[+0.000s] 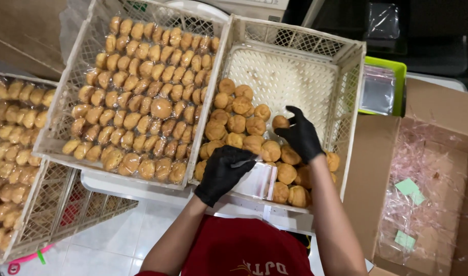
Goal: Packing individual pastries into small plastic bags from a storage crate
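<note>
1. Right hand point(300, 135), in a black glove, sits right of frame centre inside the white lattice crate point(295, 61). Its fingertips pinch one round golden pastry point(280, 122) at the upper edge of the loose pile point(244, 130).
2. Left hand point(224, 171), also gloved, lies at lower centre. It is closed on the mouth of a small clear plastic bag point(259, 180), which rests on the pastries at the crate's near side.
3. The pinched pastry looks light, dry and crusty. It is probably brittle, so it is best taken across its widest part with the fingertips and without squeezing. The matt crust should not slip against the glove.
4. The bag is thin, limp and slippery, and it has no stiffness of its own. It is best taken at the rim of the opening, where a pinch keeps the mouth apart.
5. The upper half of the crate's floor is bare, and the pile fills the lower half.
6. The crate at upper left point(142, 97) holds bagged pastries stood in close rows.
7. A further crate point(14, 153) at the left edge holds more of the same.
8. A cardboard box point(423, 184) at lower right contains clear film scraps and green slips. A green tray point(384, 87) at upper right carries empty bags.
</note>
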